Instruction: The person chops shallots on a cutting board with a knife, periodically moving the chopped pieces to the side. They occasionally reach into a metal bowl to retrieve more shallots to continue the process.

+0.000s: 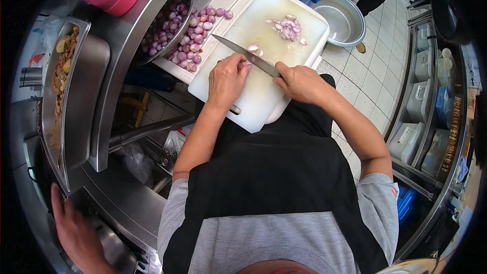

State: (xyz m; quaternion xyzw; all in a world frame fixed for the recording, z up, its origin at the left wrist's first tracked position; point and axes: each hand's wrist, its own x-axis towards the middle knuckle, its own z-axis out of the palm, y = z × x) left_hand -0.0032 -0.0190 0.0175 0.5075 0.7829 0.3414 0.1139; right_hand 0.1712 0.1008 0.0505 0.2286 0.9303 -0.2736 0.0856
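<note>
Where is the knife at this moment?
In the head view, the knife is in the right hand, blade over the cutting board beside the left hand.

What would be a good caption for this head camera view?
Left hand steadying, right hand gripping a knife over a cutting board, beside whole shallots.

On the near side, the cutting board (261, 99) has room; the knife (238, 49) crosses its middle, the bowl (189, 14) blocks left, the basin (345, 18) far right.

Reaching forward with bare forearms (203, 127), holding left hand (227, 80) curled, right hand (300, 84) clenched in grip, both backs up.
</note>
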